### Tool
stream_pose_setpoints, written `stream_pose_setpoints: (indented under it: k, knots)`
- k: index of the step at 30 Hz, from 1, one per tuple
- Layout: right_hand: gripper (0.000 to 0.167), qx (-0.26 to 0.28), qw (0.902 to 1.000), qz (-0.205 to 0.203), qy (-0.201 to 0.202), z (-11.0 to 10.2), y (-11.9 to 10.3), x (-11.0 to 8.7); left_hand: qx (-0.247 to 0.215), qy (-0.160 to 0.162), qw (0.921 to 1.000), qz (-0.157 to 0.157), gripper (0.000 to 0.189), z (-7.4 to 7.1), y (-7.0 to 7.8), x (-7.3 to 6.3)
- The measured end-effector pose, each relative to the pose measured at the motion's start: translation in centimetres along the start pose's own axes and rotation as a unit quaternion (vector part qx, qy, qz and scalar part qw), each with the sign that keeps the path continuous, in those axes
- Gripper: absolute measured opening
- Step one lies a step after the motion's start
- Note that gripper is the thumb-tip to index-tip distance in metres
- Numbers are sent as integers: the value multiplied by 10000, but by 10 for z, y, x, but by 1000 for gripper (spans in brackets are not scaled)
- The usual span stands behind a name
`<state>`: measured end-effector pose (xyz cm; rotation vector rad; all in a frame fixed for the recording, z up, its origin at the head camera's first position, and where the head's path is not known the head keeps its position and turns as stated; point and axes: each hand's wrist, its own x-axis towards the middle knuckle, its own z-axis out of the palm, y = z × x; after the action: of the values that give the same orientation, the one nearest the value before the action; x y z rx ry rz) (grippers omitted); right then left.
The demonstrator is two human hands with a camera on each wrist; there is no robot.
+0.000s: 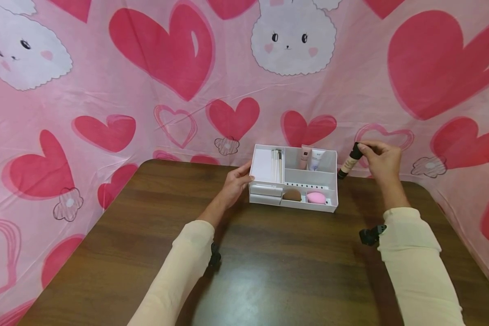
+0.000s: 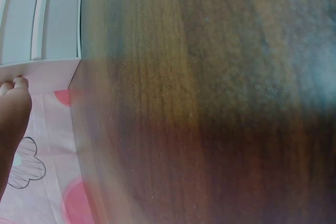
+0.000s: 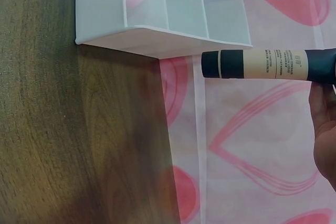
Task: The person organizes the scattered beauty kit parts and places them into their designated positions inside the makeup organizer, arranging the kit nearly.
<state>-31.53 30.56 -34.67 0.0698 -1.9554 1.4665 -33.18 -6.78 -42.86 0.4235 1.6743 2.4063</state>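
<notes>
A white makeup organizer [image 1: 309, 209] stands near the far edge of the table. My left hand [image 1: 233, 184] rests against its left side, the thumb at the edge above the two small drawers [image 1: 266, 194]. In the left wrist view the fingertips [image 2: 20, 81] touch the side wall below the drawer fronts. To the right of the organizer, my right hand [image 1: 383, 158] pinches a beige and black cosmetic tube [image 3: 275, 64] by its upper black end. The tube hangs tilted, its lower black end close beside the organizer's right wall.
Makeup brushes [image 1: 277, 165] lie at the organizer's upper left. A pink tube [image 1: 304, 157] and a white tube [image 1: 316, 159] stand in the back compartment. A brown sponge [image 1: 292, 195] and a pink sponge [image 1: 316, 198] sit in front. A heart-printed cloth [image 1: 159, 81] hangs behind the table [image 1: 248, 253].
</notes>
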Motion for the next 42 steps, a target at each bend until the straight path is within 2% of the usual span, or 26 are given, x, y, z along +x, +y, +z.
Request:
stream_pose_setpoints:
  k: [6, 17, 21, 26, 29, 36, 42]
  knots:
    - [11, -14, 10000, -60, -16, 0, -4, 4, -16, 14, 10000, 9, 63, -1, 1, 1]
    - [10, 202, 9988, -438, -55, 2, -1, 17, -21, 42, 10000, 62, 63, -1, 2, 1]
    - [9, 374, 9985, -403, -48, 2, -4, 20, -24, 57, 10000, 59, 63, -2, 2, 1]
    - [12, 109, 9995, -300, -60, 3, -7, 23, -27, 62, 10000, 46, 63, -2, 0, 2]
    - [12, 215, 9995, -215, -73, 6, -10, 25, -21, 53, 10000, 47, 63, -2, 0, 1]
    - [10, 443, 9984, -347, -101, 14, -10, 29, -6, -35, 10000, 43, 65, -1, 0, 1]
    - [8, 550, 9978, -358, -125, 21, -8, 30, 7, 12, 10000, 4, 65, -1, -1, 1]
